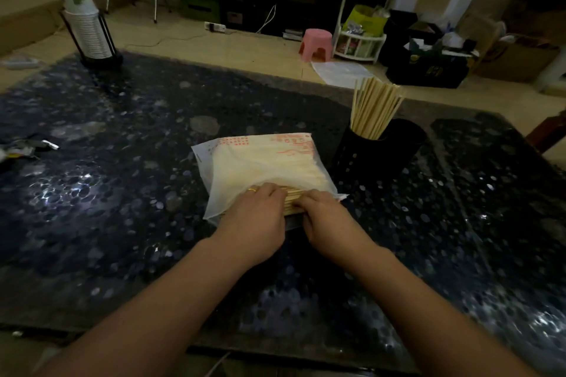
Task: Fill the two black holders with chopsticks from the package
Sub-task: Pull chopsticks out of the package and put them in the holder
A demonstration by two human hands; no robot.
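A clear plastic package (263, 162) with red print lies in the middle of the dark table, full of pale chopsticks. At its near, open end the chopstick tips (291, 199) stick out. My left hand (257, 217) and my right hand (324, 217) sit side by side on that end, fingers curled over the tips. To the right of the package stand two black holders close together. The nearer holder (355, 162) holds several chopsticks (373, 110) that lean right. I cannot see into the farther holder (407, 141).
The table top (122, 193) is dark speckled stone. A black rack with stacked paper cups (88, 27) stands at the far left corner. Small scraps (24, 150) lie at the left edge. A pink stool (317, 44) and boxes stand on the floor beyond.
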